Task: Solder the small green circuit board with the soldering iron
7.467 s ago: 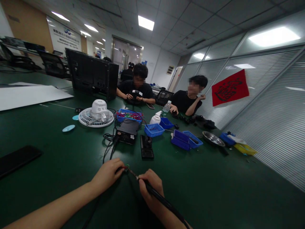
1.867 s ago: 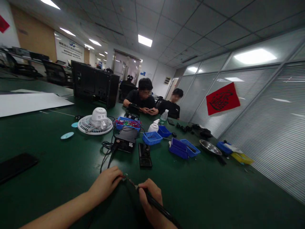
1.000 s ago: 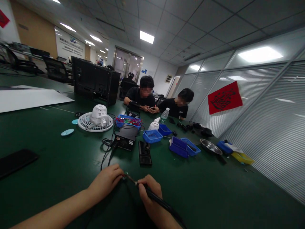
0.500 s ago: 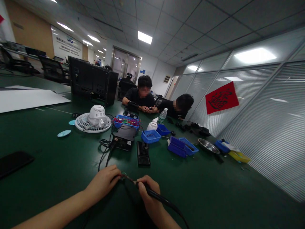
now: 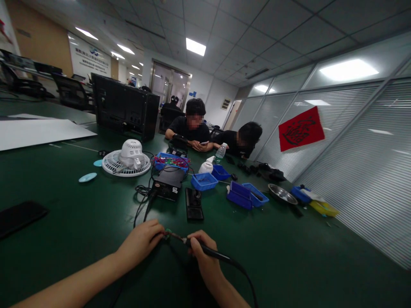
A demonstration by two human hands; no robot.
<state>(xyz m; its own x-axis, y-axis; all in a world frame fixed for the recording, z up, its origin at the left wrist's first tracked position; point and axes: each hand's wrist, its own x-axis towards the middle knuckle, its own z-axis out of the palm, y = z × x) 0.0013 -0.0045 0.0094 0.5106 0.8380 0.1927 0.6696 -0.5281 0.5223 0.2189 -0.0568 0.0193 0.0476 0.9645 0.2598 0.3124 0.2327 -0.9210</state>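
Note:
My right hand (image 5: 205, 254) grips a soldering iron (image 5: 210, 250) like a pen, its cable trailing toward me. The iron's metal tip points left and meets or nearly meets a small green circuit board (image 5: 167, 234); contact is too fine to tell. My left hand (image 5: 143, 239) is closed in a pinch at the board's left side. A bit of red wire shows at those fingertips, partly hidden by them. Beyond my hands lie a black stand (image 5: 194, 204) and a dark box-shaped soldering station (image 5: 167, 184) with black cables.
A white fan part (image 5: 130, 160) lies on the green table (image 5: 96, 222). Blue trays (image 5: 204, 182), one with red wires, stand farther back. A water bottle (image 5: 220, 154), a metal dish (image 5: 282, 194) and a phone-like black slab (image 5: 22, 217) lie around. Two people sit opposite.
My right hand and the soldering iron have shifted slightly up and right, and the iron lies flatter. My left hand stays almost in place. The view has tilted a little.

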